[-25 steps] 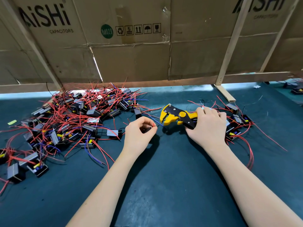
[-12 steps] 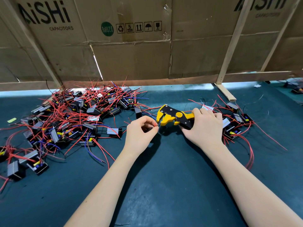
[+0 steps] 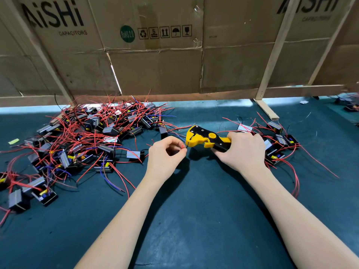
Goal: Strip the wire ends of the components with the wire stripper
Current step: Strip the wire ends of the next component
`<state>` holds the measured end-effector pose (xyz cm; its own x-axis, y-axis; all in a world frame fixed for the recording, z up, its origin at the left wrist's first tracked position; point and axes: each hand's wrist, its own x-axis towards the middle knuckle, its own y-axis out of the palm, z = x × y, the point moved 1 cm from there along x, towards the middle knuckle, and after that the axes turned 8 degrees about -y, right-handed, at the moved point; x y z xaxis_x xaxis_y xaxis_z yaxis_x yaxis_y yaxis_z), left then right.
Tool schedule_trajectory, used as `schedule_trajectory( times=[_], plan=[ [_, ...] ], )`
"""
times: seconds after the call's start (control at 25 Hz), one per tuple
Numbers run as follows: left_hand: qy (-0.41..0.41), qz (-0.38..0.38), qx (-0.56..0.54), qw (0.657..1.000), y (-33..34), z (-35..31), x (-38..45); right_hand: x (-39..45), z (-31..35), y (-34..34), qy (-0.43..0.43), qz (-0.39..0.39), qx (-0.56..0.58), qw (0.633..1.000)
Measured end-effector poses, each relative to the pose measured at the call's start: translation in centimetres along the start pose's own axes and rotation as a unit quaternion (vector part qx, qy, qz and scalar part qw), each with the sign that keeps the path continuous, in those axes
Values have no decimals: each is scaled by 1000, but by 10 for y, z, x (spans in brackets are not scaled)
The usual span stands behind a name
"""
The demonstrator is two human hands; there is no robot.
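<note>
Your right hand curls round the black-and-yellow handles of the wire stripper, holding it level above the middle of the surface with its yellow head pointing left. Your left hand sits just beside that head, thumb and forefinger pinching the tip of a red wire right at the tool's mouth; whether the wire is already inside the mouth cannot be told. A dark component seems to sit inside the curled left fingers, mostly hidden.

Beyond the left hand, a large pile of components sprawls over the surface's far-left part and down toward its left edge: small black blocks with grey faces and yellow parts, tangled in long red wires and a few blue ones. A single component lies apart from the pile, near your left hand. A smaller group of components lies behind and to the right of your right hand, its red wires trailing toward the right edge.

A scrap of yellow-green tape lies near the left edge. Along the far edge stands a cardboard wall printed "AiSHi CAPACITORS", braced by pale wooden slats.
</note>
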<state>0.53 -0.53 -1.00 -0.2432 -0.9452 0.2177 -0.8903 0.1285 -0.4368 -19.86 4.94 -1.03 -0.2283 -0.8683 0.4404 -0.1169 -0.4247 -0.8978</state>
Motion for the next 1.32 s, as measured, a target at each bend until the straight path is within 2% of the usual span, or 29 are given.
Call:
schedule_trajectory(
  times=[0.12, 0.28, 0.36, 0.44, 0.52, 0.56, 0.6, 0.64, 0.72, 0.8, 0.84, 0.92, 1.0, 1.08, 1.16, 1.28, 1.32],
  plan=[
    [5, -1, -1, 1000, 1, 2, 1, 0, 0, 0, 7, -18, -5, 1000],
    [15, -15, 36, 999, 2, 5, 1, -2, -6, 0, 30, -97, 5, 995],
    [45, -17, 45, 998, 2, 5, 0, -1, -13, 1, 52, -106, 19, 993],
    [103, 43, -29, 993, 6, 0, -4, 0, -19, 1, 80, -103, 36, 991],
    [108, 157, -78, 979, 12, -5, -10, 2, -23, 1, 103, -107, 45, 988],
    [104, 191, -55, 974, 14, -5, -10, 3, -24, 0, 112, -112, 48, 986],
    [106, 192, -11, 976, 14, -3, -8, 3, -25, 0, 119, -119, 54, 984],
    [115, 155, 40, 980, 10, 0, -4, 4, -26, -1, 125, -127, 63, 982],
    [132, 16, 139, 981, -6, 5, 6, 4, -27, -4, 127, -141, 77, 979],
    [85, -88, 265, 957, -27, 12, 16, 4, -27, -4, 121, -145, 78, 979],
    [33, -99, 343, 933, -37, 17, 19, 3, -26, -5, 118, -145, 77, 979],
    [-66, -73, 465, 880, -46, 24, 19, 2, -24, -4, 114, -143, 75, 980],
    [-101, -56, 500, 858, -46, 27, 18, 2, -24, -4, 112, -141, 77, 981],
    [-88, -55, 487, 867, -44, 24, 18, 2, -24, -5, 113, -143, 80, 980],
    [-65, -68, 421, 902, -41, 22, 19, 2, -25, -4, 112, -146, 79, 980],
    [20, -66, 193, 979, -30, 13, 14, 2, -25, -3, 109, -144, 78, 980],
    [60, -44, 124, 989, -25, 8, 11, 3, -25, -3, 106, -143, 76, 981]
  ],
)
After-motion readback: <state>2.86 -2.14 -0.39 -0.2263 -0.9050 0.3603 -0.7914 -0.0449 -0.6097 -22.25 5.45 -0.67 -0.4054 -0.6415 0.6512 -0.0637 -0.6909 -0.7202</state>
